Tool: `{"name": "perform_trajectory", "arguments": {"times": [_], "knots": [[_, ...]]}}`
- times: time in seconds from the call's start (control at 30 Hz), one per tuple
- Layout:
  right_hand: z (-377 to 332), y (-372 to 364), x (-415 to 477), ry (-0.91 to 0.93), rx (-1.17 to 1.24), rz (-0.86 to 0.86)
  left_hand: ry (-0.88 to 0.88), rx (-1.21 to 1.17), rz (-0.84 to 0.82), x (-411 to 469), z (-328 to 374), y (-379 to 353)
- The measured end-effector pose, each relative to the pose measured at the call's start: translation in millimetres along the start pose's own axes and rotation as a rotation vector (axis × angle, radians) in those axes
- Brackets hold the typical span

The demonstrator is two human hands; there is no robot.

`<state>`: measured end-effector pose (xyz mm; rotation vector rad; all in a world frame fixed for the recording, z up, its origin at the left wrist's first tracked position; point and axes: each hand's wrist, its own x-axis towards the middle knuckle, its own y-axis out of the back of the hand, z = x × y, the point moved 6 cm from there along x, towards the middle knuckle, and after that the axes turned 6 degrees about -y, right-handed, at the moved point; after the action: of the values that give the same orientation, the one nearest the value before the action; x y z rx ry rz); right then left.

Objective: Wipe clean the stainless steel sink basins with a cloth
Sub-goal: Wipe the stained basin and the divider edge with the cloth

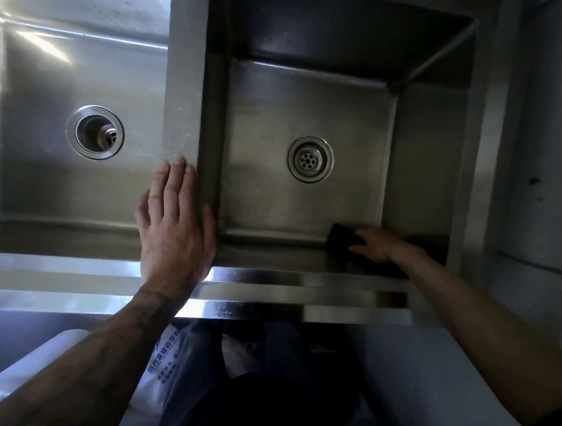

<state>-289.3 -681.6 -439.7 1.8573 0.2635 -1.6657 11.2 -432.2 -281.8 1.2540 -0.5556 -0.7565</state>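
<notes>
Steel covers almost everything in view: two sink basins sit side by side, parted by a flat divider [184, 88]. The right basin [425, 161] is deep and square, with a round drain [311, 159] in the middle of its floor. The left basin [45, 152] has a wider drain [95, 132] with no strainer plate visible.

A black cloth [342, 239] lies in the right basin, at the near edge of the floor, toward the near right corner where the floor meets the front wall. The right hand [376, 244] is on top of the cloth, fingers bent over it and pressing it against the steel; the cloth shows mostly to the left of the fingers. Whether the thumb grips under the cloth cannot be seen.

The left hand [174, 224] rests flat and open on the near end of the divider, fingers held together and pointing away from the person, the thumb at the rim of the right basin. It holds nothing.

Below the front rim [292, 289] of the sink, a white bag [163, 356] with blue Chinese print is seen; the characters are too blurred to read.
</notes>
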Motion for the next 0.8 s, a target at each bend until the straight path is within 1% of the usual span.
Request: {"name": "perform_trajectory", "arguments": {"times": [0.03, 0.1, 0.2, 0.33, 0.4, 0.47, 0.57, 0.63, 0.7, 0.8], "knots": [[-9.5, -2.1, 3.4, -0.002, -0.003, -0.003, -0.002, 0.002, 0.0, -0.1, -0.1, -0.5], [-44.9, -6.3, 8.5, 0.057, 0.014, -0.002, -0.007, 0.006, 0.001, 0.3, -0.2, -1.1], [-125.0, -12.4, 12.4, 0.216, 0.053, -0.01, -0.003, 0.012, -0.002, -0.3, -0.7, -1.3], [-228.5, -10.7, -1.3, 0.391, 0.021, -0.018, -0.005, 0.006, -0.001, -0.2, -0.7, -1.0], [-262.1, -8.9, -15.8, 0.465, 0.053, -0.009, -0.007, 0.01, 0.003, -0.5, -1.2, -1.4], [-275.2, -5.0, -34.8, 0.509, 0.107, 0.01, -0.005, 0.012, 0.008, -0.1, -1.2, -1.5], [-256.3, 4.4, -61.8, 0.556, 0.194, 0.025, 0.0, 0.01, 0.012, 0.2, -0.6, -0.9], [-219.3, 10.6, -73.4, 0.519, 0.18, 0.029, -0.004, 0.004, 0.007, 0.2, -0.6, -0.6], [-163.8, 13.2, -71.7, 0.414, 0.138, 0.037, -0.01, 0.002, 0.004, -0.1, -0.6, -0.4], [-70.0, 13.3, -57.1, 0.168, 0.107, 0.031, -0.012, 0.01, 0.003, -0.3, -0.9, -0.4]]}}
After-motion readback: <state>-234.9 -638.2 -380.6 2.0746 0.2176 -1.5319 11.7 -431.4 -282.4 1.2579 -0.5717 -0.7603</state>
